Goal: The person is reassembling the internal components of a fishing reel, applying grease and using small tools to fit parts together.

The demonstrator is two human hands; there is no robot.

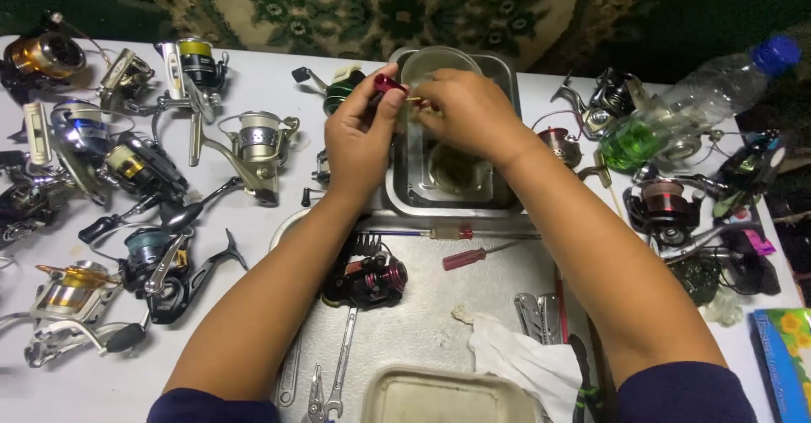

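Fingers of right hand (470, 111) hide what meets left hand's (359, 140) red part (390, 84)

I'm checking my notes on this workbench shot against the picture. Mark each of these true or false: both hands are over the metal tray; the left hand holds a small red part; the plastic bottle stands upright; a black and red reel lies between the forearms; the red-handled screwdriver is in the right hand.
1. Both hands are over the metal tray. True.
2. The left hand holds a small red part. True.
3. The plastic bottle stands upright. False: it lies on its side, blue cap toward the far right.
4. A black and red reel lies between the forearms. True.
5. The red-handled screwdriver is in the right hand. False: it lies on the table below the tray.
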